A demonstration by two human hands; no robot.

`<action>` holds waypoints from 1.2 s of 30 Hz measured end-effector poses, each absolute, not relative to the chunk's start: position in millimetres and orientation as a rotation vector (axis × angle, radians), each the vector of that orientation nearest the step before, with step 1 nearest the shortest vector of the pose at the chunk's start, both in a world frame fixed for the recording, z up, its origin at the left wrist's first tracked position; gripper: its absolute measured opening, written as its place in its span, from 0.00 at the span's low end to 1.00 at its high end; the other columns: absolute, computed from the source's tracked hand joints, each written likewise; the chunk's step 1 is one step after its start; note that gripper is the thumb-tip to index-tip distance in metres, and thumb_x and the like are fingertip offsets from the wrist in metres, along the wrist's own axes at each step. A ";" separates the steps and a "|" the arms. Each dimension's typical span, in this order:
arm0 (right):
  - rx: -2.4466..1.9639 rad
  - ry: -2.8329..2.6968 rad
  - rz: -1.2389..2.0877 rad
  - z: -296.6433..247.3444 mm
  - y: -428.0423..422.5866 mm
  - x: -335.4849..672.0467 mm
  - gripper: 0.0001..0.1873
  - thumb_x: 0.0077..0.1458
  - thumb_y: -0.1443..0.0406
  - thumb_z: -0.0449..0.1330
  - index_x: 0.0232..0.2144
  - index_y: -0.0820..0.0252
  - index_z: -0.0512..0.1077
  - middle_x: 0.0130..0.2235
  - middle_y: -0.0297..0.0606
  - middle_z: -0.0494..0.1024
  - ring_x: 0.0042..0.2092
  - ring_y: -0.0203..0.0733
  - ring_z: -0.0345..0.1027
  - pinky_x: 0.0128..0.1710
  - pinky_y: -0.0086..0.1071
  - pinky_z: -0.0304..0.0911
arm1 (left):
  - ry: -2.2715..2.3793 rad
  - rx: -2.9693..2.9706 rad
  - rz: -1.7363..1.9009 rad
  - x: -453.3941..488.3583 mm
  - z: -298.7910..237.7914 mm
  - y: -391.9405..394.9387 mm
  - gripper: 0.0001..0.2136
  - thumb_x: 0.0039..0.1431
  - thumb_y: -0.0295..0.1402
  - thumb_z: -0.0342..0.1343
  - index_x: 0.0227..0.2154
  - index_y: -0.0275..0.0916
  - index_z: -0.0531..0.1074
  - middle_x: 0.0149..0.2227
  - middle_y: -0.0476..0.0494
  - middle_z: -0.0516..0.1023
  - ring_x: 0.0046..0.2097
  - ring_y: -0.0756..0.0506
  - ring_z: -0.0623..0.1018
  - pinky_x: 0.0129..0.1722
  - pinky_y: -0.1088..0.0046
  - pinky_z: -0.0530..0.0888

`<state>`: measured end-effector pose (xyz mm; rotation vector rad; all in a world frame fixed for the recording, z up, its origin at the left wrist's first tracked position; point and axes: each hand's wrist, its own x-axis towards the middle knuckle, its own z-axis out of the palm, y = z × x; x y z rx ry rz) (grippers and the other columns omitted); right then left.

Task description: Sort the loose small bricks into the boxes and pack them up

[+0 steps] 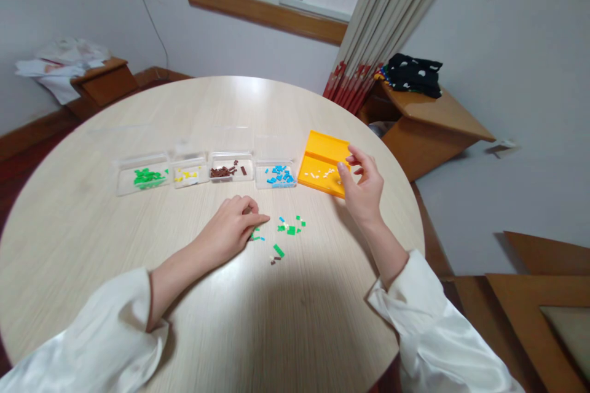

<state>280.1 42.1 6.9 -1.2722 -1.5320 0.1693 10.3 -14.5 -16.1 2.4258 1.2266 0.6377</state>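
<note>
My left hand (233, 227) rests on the round wooden table (138, 245), fingers curled, its fingertips touching small pieces at the edge of a loose pile of tiny green, blue, white and brown bricks (286, 230). My right hand (364, 187) hovers at the near right corner of an open orange box (322, 150) that holds several white pieces; its thumb and fingers are pinched, and I cannot make out what is between them.
A row of clear boxes stands behind the pile: green pieces (145, 177), yellow pieces (188, 175), brown pieces (230, 169), blue pieces (276, 175). Beyond the table's right edge stands a wooden side table (433, 116) with dark cloth. A window and curtain are behind.
</note>
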 end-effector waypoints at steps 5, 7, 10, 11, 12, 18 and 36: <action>-1.251 -1.539 0.161 6.8 42.2 279.0 0.17 0.55 0.58 0.57 0.47 0.54 0.70 0.38 0.37 0.71 0.41 0.41 0.65 0.39 0.37 0.62 | 1.293 2.323 0.635 8.2 -12.1 -12.3 0.09 0.58 0.29 0.52 0.32 0.40 0.78 0.33 0.42 0.76 0.38 0.44 0.72 0.40 0.65 0.65; -1.238 -1.535 0.171 6.1 42.6 278.8 0.17 0.55 0.59 0.57 0.47 0.54 0.71 0.37 0.37 0.71 0.41 0.41 0.66 0.39 0.37 0.62 | 1.329 2.281 0.622 7.6 -10.3 -11.6 0.07 0.57 0.28 0.53 0.30 0.39 0.77 0.33 0.43 0.77 0.38 0.44 0.72 0.41 0.65 0.65; -1.234 -1.537 0.199 4.5 42.4 277.5 0.17 0.55 0.59 0.57 0.47 0.55 0.71 0.37 0.37 0.71 0.40 0.41 0.66 0.38 0.37 0.62 | 1.365 2.260 0.604 7.3 -8.9 -11.0 0.07 0.57 0.27 0.52 0.29 0.38 0.75 0.32 0.43 0.77 0.37 0.44 0.72 0.41 0.65 0.66; -1.237 -1.545 0.208 3.9 42.0 276.5 0.17 0.55 0.59 0.57 0.47 0.55 0.71 0.37 0.37 0.71 0.40 0.41 0.66 0.38 0.37 0.62 | 1.371 2.260 0.600 7.3 -9.1 -10.9 0.07 0.58 0.27 0.52 0.29 0.37 0.75 0.32 0.42 0.77 0.37 0.44 0.72 0.41 0.65 0.66; -1.242 -1.556 0.217 3.3 41.3 275.1 0.17 0.55 0.59 0.57 0.47 0.55 0.70 0.37 0.37 0.72 0.40 0.41 0.66 0.37 0.37 0.62 | 1.376 2.263 0.599 7.1 -9.5 -10.8 0.08 0.58 0.27 0.51 0.29 0.37 0.75 0.33 0.42 0.76 0.37 0.44 0.72 0.40 0.65 0.66; -1.218 -1.661 0.264 -0.6 33.8 262.2 0.15 0.56 0.60 0.57 0.46 0.55 0.71 0.36 0.37 0.72 0.39 0.41 0.66 0.38 0.38 0.62 | 1.420 2.292 0.693 3.6 -10.2 -9.3 0.08 0.60 0.29 0.48 0.28 0.37 0.71 0.33 0.42 0.75 0.38 0.44 0.71 0.39 0.66 0.67; -1.196 -1.751 0.334 -5.1 32.7 259.4 0.12 0.56 0.60 0.56 0.42 0.55 0.73 0.34 0.37 0.74 0.36 0.41 0.66 0.35 0.37 0.63 | 2.259 1.682 1.409 -109.6 21.5 20.6 0.05 0.49 0.32 0.54 0.26 0.37 0.72 0.29 0.47 0.75 0.30 0.49 0.70 0.33 0.71 0.68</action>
